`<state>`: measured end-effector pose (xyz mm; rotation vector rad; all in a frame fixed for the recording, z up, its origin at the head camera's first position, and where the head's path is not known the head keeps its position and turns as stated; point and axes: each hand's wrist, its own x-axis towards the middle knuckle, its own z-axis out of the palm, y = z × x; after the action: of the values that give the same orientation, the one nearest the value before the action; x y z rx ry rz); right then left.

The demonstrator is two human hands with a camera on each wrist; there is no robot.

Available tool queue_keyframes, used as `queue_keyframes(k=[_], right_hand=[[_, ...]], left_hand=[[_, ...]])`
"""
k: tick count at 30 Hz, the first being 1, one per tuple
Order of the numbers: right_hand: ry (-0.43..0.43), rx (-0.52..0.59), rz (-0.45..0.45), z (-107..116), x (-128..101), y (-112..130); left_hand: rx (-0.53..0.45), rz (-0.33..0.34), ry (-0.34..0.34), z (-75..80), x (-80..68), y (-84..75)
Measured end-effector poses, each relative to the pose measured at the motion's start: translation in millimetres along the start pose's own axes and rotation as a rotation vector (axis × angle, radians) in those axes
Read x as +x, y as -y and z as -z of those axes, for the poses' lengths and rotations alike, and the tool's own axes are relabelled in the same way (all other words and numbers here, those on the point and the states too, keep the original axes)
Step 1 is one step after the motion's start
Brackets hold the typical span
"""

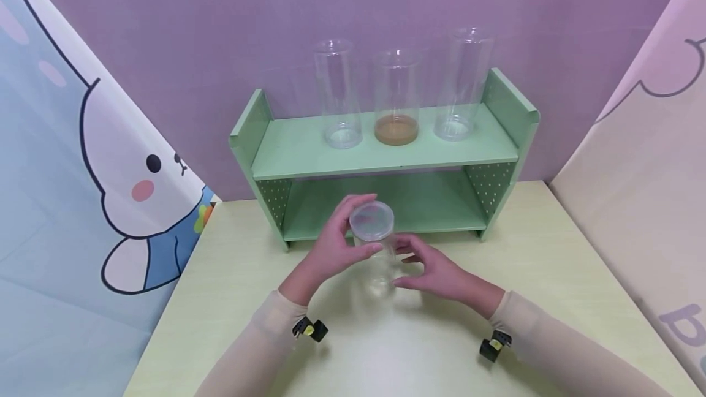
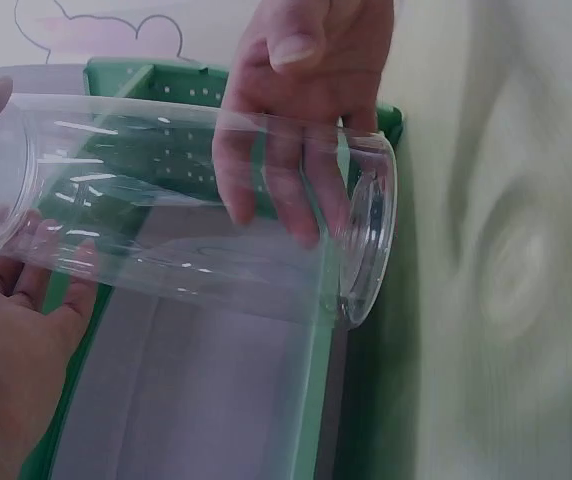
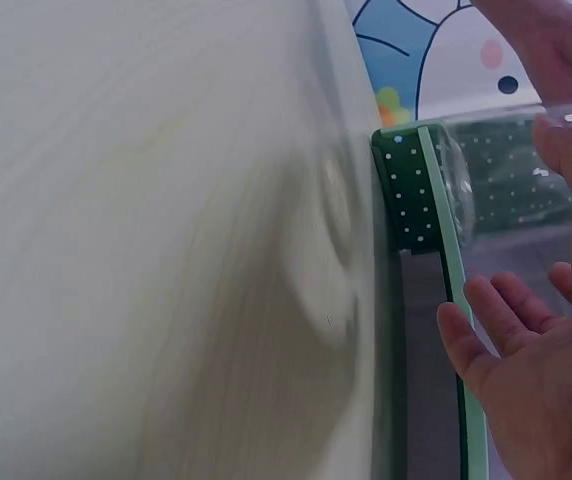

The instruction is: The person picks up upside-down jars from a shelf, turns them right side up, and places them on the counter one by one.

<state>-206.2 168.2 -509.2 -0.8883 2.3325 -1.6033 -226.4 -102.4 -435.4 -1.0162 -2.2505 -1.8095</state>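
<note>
A clear plastic jar with a translucent lid is upright in front of the shelf. My left hand grips it near the top, thumb across the near side and fingers round the far side. My right hand is at the lower right of the jar, fingers and thumb spread loosely around it. In the left wrist view the jar lies sideways across the picture, with the right hand's fingers seen through its wall. In the right wrist view that hand's fingers are apart; whether they touch the jar I cannot tell.
Behind the hands stands a green two-tier shelf. Its upper board holds a tall clear cylinder at left, a wider one with a brown bottom layer in the middle, and another tall cylinder at right. Pale tabletop surrounds it.
</note>
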Motion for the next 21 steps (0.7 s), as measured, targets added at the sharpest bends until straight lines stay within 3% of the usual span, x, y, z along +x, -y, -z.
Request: queue_keyframes(k=[11, 21], right_hand=[[-0.04, -0.205, 0.044, 12.4, -3.0, -7.6], [-0.054, -0.274, 0.029, 19.0, -7.2, -8.7]], left_hand=[[0.154, 0.064, -0.058, 31.5, -19.3, 10.9], [0.32, 0.1, -0.117, 68.7, -33.5, 14.9]])
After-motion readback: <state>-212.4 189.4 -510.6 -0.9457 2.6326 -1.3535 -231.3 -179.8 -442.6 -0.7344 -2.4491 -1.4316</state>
